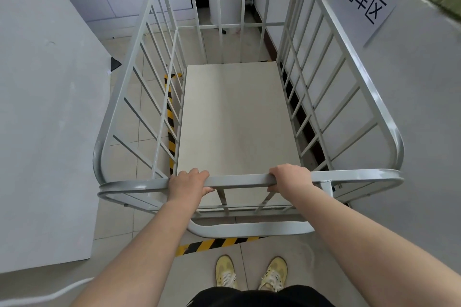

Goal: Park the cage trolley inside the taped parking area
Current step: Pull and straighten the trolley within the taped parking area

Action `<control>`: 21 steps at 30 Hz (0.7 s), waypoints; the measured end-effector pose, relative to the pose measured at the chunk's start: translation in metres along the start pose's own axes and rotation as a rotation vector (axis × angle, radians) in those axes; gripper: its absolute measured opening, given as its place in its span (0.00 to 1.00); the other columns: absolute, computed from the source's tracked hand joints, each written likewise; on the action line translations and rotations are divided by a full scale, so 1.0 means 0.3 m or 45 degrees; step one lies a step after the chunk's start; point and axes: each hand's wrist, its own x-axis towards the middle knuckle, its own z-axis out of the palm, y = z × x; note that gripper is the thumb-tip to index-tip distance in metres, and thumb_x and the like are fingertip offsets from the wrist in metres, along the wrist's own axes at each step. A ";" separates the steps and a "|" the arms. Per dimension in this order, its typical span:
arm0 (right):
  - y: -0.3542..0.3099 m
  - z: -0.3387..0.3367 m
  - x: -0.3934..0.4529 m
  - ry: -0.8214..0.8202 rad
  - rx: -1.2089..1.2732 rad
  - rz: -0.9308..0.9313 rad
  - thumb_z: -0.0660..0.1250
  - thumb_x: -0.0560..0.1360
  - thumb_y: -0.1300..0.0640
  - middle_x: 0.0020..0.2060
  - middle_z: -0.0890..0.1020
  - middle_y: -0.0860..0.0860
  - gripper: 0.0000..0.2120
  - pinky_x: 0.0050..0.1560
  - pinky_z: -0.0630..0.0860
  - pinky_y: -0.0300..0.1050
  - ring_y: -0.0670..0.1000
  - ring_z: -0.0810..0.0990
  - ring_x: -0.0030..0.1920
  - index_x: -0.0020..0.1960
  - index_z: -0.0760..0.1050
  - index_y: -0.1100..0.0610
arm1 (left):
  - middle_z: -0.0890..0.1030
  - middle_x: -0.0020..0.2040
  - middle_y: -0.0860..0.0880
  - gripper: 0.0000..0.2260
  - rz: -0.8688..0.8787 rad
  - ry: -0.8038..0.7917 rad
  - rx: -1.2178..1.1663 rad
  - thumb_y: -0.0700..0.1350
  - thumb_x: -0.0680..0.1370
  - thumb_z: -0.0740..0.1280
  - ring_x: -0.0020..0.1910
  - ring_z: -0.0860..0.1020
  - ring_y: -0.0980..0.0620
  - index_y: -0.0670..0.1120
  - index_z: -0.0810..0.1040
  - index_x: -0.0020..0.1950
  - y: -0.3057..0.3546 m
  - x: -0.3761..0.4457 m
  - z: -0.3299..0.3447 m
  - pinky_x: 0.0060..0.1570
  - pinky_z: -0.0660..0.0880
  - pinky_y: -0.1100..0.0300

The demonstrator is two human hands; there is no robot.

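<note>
Cage trolley (239,117): both hands, left (188,182) and right (290,177), grip its top rail between two tape strips (170,117).

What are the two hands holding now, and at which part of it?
Both grip the cage trolley by its near top rail: the left hand left of the middle, the right hand right of it, fingers curled over the bar.

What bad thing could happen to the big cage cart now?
The trolley sits close to the wall on the right, so its rail might scrape there. Its left side runs right along the striped tape, so a small swerve could cross it. Both hands, left and right, grip the rail, so a hard push could bump the far end.
</note>
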 end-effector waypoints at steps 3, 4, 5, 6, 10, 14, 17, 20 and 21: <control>0.000 0.001 0.002 -0.004 -0.001 0.000 0.66 0.76 0.48 0.42 0.74 0.49 0.07 0.42 0.66 0.43 0.54 0.72 0.42 0.47 0.72 0.51 | 0.77 0.56 0.47 0.16 -0.003 0.013 0.009 0.57 0.79 0.59 0.56 0.76 0.45 0.49 0.71 0.61 0.002 -0.005 0.000 0.50 0.72 0.53; 0.001 0.005 0.002 0.007 0.001 0.001 0.66 0.76 0.48 0.42 0.74 0.49 0.08 0.42 0.65 0.43 0.54 0.72 0.42 0.46 0.71 0.51 | 0.77 0.56 0.47 0.16 -0.005 0.020 0.012 0.57 0.79 0.59 0.56 0.76 0.45 0.49 0.71 0.61 0.002 -0.007 0.001 0.50 0.73 0.53; 0.002 0.008 0.004 0.021 0.003 0.001 0.66 0.76 0.47 0.41 0.74 0.49 0.08 0.43 0.65 0.43 0.54 0.72 0.42 0.46 0.71 0.51 | 0.77 0.56 0.47 0.16 -0.005 0.027 0.014 0.57 0.79 0.59 0.56 0.76 0.45 0.49 0.71 0.61 0.002 -0.007 0.000 0.51 0.73 0.53; 0.002 0.010 0.005 0.029 0.001 0.001 0.66 0.76 0.47 0.41 0.74 0.48 0.08 0.42 0.66 0.43 0.53 0.72 0.42 0.46 0.72 0.51 | 0.77 0.56 0.48 0.16 0.000 0.030 0.014 0.57 0.79 0.59 0.56 0.77 0.45 0.50 0.71 0.61 0.000 -0.006 0.000 0.50 0.73 0.53; 0.003 0.002 0.011 -0.009 -0.034 0.006 0.66 0.75 0.44 0.42 0.75 0.48 0.13 0.41 0.67 0.43 0.53 0.73 0.43 0.53 0.75 0.52 | 0.78 0.56 0.49 0.17 0.038 0.012 -0.065 0.58 0.78 0.60 0.56 0.77 0.47 0.51 0.73 0.62 -0.021 0.003 -0.007 0.48 0.74 0.55; 0.014 -0.019 0.025 -0.079 -0.009 0.056 0.67 0.69 0.35 0.40 0.75 0.47 0.21 0.35 0.66 0.42 0.52 0.74 0.42 0.46 0.70 0.52 | 0.79 0.56 0.52 0.23 -0.022 -0.014 -0.218 0.64 0.74 0.62 0.55 0.77 0.50 0.52 0.73 0.62 -0.068 0.012 -0.009 0.49 0.75 0.56; 0.012 -0.024 0.035 -0.171 -0.013 0.152 0.68 0.66 0.31 0.34 0.72 0.46 0.25 0.31 0.65 0.40 0.50 0.75 0.41 0.44 0.69 0.52 | 0.80 0.51 0.52 0.28 -0.101 -0.085 -0.153 0.71 0.70 0.59 0.50 0.78 0.51 0.52 0.75 0.57 -0.134 0.014 0.005 0.47 0.77 0.55; 0.010 -0.028 0.043 -0.223 -0.052 0.213 0.69 0.67 0.34 0.34 0.72 0.46 0.23 0.36 0.69 0.40 0.49 0.76 0.40 0.45 0.70 0.52 | 0.80 0.48 0.50 0.31 -0.152 -0.203 -0.026 0.75 0.67 0.56 0.48 0.78 0.51 0.51 0.76 0.53 -0.191 0.022 0.009 0.47 0.77 0.56; 0.010 -0.026 0.045 -0.237 -0.067 0.217 0.70 0.68 0.37 0.34 0.73 0.46 0.21 0.38 0.71 0.40 0.49 0.76 0.40 0.47 0.72 0.52 | 0.80 0.47 0.50 0.32 -0.135 -0.234 0.001 0.75 0.67 0.55 0.48 0.78 0.51 0.51 0.76 0.53 -0.201 0.026 0.007 0.46 0.77 0.57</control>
